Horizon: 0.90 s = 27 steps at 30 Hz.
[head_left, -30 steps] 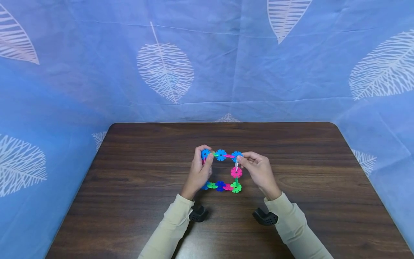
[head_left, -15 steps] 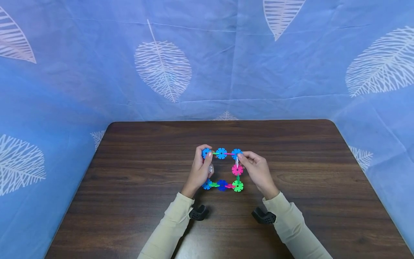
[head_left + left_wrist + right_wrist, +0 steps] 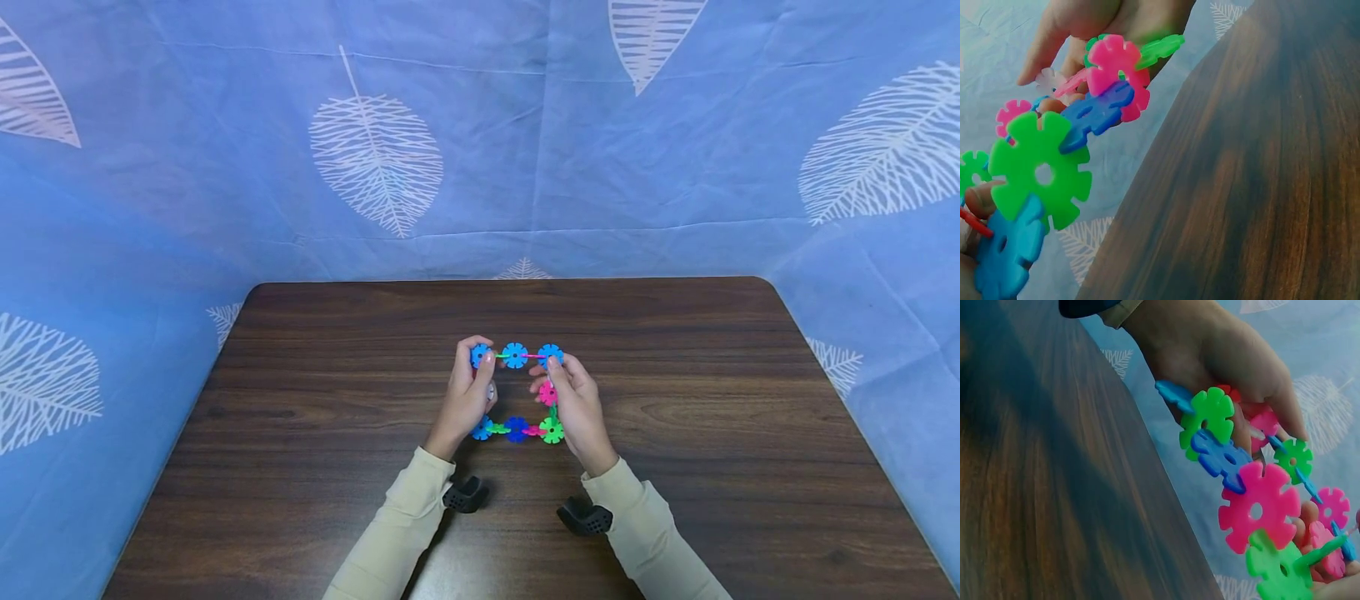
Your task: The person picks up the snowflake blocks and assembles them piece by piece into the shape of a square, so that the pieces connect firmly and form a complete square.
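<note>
Flower-shaped plastic building discs, slotted together, make a roughly square frame [image 3: 514, 355] held up in both hands. Three light-blue discs form its top; a light-blue, a dark-blue and a green disc [image 3: 551, 431] stand out along the bottom. My left hand [image 3: 463, 400] grips the left side, its thumb at the upper-left blue disc. At the upper-right corner my right hand [image 3: 581, 408] pinches a blue disc, thumb in front, with other fingers behind the right side. Close in the left wrist view is a green disc [image 3: 1019, 165]; in the right wrist view, a pink disc [image 3: 1275, 500].
Below the hands lies a dark wood-grain table [image 3: 337, 383]. Blue cloth [image 3: 480, 150] with white leaf prints hangs behind and beside it. A black wrist device [image 3: 465, 495] sits at the left cuff, another [image 3: 585, 517] at the right.
My right hand has moved inward to the left, and its fingers now show inside the frame behind the pink disc. The left hand keeps its grip almost unmoved.
</note>
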### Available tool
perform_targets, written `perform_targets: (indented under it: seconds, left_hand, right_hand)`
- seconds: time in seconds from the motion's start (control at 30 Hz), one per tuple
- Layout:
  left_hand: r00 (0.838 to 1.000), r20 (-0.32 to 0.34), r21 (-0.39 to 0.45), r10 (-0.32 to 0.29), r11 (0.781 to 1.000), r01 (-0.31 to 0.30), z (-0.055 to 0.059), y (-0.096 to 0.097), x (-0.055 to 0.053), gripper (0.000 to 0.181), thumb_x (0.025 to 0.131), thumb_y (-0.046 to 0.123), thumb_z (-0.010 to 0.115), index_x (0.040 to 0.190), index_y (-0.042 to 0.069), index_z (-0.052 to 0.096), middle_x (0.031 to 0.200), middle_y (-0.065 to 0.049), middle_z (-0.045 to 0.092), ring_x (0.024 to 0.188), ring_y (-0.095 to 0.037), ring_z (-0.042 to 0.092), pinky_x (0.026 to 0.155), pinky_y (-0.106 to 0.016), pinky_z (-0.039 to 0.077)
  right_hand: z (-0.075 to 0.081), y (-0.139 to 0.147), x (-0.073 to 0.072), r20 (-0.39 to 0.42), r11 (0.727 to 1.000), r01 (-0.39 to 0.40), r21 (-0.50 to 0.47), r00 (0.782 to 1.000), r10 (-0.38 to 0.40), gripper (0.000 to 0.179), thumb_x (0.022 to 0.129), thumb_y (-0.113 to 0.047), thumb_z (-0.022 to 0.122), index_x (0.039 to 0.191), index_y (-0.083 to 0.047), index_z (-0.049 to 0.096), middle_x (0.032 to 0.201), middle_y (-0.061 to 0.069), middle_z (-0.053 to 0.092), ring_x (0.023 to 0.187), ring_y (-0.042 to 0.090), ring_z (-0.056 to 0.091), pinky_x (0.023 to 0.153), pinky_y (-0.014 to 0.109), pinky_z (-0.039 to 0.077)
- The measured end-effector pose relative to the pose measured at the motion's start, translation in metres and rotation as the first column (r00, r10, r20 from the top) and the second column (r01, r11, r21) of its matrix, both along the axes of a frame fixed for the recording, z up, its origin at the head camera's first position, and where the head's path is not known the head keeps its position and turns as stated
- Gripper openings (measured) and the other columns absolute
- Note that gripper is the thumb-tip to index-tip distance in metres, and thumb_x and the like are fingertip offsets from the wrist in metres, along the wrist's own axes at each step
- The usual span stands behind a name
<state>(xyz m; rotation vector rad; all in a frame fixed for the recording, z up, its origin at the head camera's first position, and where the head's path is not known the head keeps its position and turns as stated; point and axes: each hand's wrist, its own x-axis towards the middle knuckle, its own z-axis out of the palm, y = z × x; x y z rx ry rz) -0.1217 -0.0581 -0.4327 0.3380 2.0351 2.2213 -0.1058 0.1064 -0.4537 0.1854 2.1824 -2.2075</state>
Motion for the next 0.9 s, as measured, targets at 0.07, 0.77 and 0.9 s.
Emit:
perform_targets:
  seconds: [0.07,0.77,0.9]
  left_hand:
    - [1.000,0.010,-0.007,0.001,1.000,-0.001,0.000,0.000,0.000,0.032,0.103,0.009,0.033,0.128,-0.009,0.028,0.097,-0.012,0.051,0.039,-0.012,0.036,0.039,-0.017,0.032]
    - [0.976,0.167,-0.128,-0.139,0.979,0.162,-0.046,-0.014,-0.018,0.043,0.105,0.016,0.024,0.143,-0.001,0.014,0.115,-0.035,0.049,0.055,-0.028,0.058,0.051,-0.035,0.054]
    - [0.987,0.132,-0.246,-0.093,0.961,0.124,-0.061,-0.014,-0.024,0.044,0.105,0.022,0.029,0.142,0.001,0.018,0.110,-0.026,0.057,0.063,-0.034,0.064,0.053,-0.039,0.055]
  right_hand:
    - [-0.001,-0.002,0.000,0.007,1.000,0.025,-0.003,1.000,-0.025,0.039,0.102,-0.036,0.039,0.122,-0.004,0.049,0.112,0.024,0.058,0.080,0.010,0.060,0.076,0.036,0.055]
    - [-0.031,0.022,-0.023,0.194,0.962,-0.035,0.269,0.981,-0.019,0.034,0.098,-0.025,0.051,0.119,0.000,0.060,0.098,0.011,0.064,0.076,0.009,0.056,0.067,0.021,0.052]
    - [-0.034,0.025,-0.027,0.203,0.955,-0.044,0.293,0.979,-0.017,0.033,0.098,-0.025,0.053,0.119,-0.001,0.061,0.099,0.014,0.066,0.077,0.009,0.057,0.066,0.021,0.052]
